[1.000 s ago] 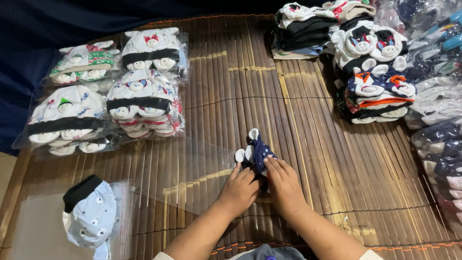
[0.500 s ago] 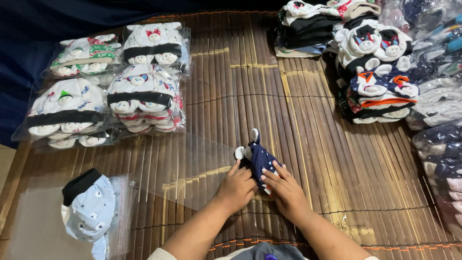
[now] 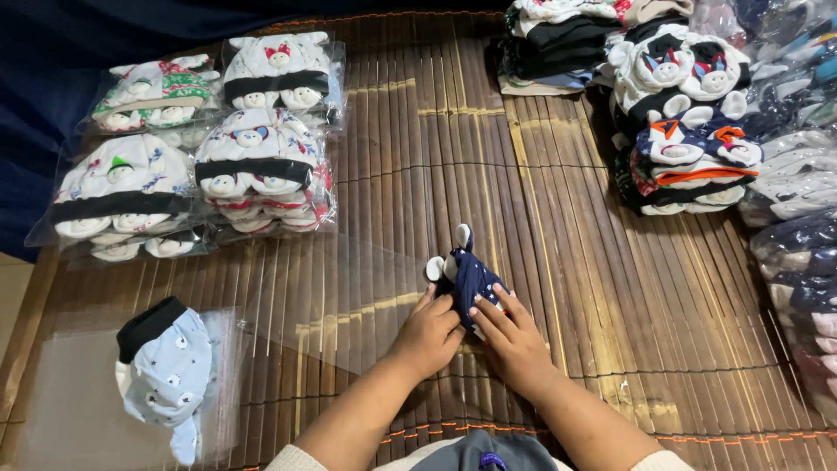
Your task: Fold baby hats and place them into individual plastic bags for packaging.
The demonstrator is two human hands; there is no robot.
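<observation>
I have both hands down near the near edge of the bamboo mat (image 3: 558,174), just right of its middle. My left hand (image 3: 429,331) and right hand (image 3: 514,336) press on the small navy baby hat (image 3: 471,277), fingers spread flat over its lower half rather than closed around it; its white ears poke out toward the far edge. A clear plastic bag (image 3: 340,296) lies flat just to the left, touching my left hand. As I judge it, folding neatly means keeping both palms level, squaring the hat's edges, and tucking the ears in before lifting. The light-blue hat (image 3: 166,371) on its bag sits by the near-left corner.
</observation>
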